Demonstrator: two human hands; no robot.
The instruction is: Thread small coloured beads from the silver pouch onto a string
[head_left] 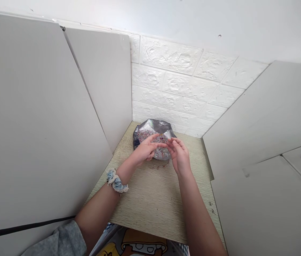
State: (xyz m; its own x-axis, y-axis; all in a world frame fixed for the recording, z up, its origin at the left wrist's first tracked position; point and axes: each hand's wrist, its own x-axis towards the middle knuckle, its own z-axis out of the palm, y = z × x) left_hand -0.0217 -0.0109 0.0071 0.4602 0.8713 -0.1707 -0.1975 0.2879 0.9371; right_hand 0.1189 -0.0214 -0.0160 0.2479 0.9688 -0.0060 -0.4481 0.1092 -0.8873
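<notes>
A grey sleeve (pixel 59 241) is showing nearest, at the left forearm, and a blue lace-edged scrunchie (pixel 116 181) is sitting on that wrist; both arms are reaching out over the pale wood-grain counter (pixel 150 202), where two small screws (pixel 210 207) are lying near its right edge.

The left hand (pixel 145 150) and the right hand (pixel 180 155) are meeting fingertip to fingertip, just above the counter and in front of a silver pouch (pixel 154 126). Each grip is drawn together at thumb and forefinger, the other fingers loosely curled; whether anything tiny is being pinched between them I cannot tell. A short string of beads (pixel 161 165) is lying on the counter just under the hands, touching or nearly touching the pouch's near edge.

The pouch is resting at the far end of the counter, near the white brick-patterned wall (pixel 179 81) and between the grey panels (pixel 33 124). It is slumping rather than standing; its long axis seems to be running left to right, and its mouth seems to be gaping up and toward the person, with loose beads (pixel 147 135) showing inside.

As I judge it, the risk is lying in that open mouth; a knuckle or wrist nudging the soft foil could be tipping it nearer and spilling beads across the counter; anything small slipping from the fingertips could be rolling off the near edge.
</notes>
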